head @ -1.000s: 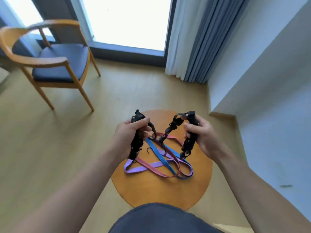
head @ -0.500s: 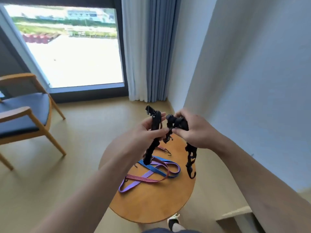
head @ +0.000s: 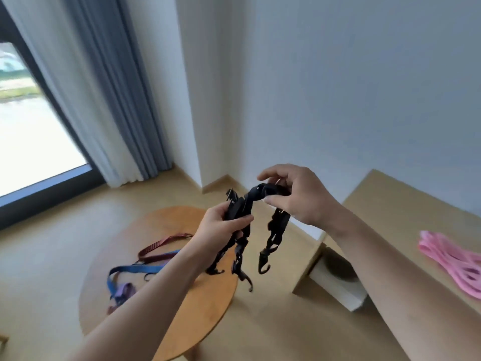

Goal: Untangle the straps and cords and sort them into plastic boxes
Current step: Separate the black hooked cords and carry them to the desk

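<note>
Head view, black straps (head: 278, 227) blurred, perhaps tangled

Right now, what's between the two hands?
Head view: only the black straps arch from the left hand to the right hand. Their hooked ends hang below, over the table.

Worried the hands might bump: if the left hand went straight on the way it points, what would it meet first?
Probably the right hand, up and to the right of the left hand; both hold the same black straps, whose arch spans the gap. Depth is unclear.
</note>
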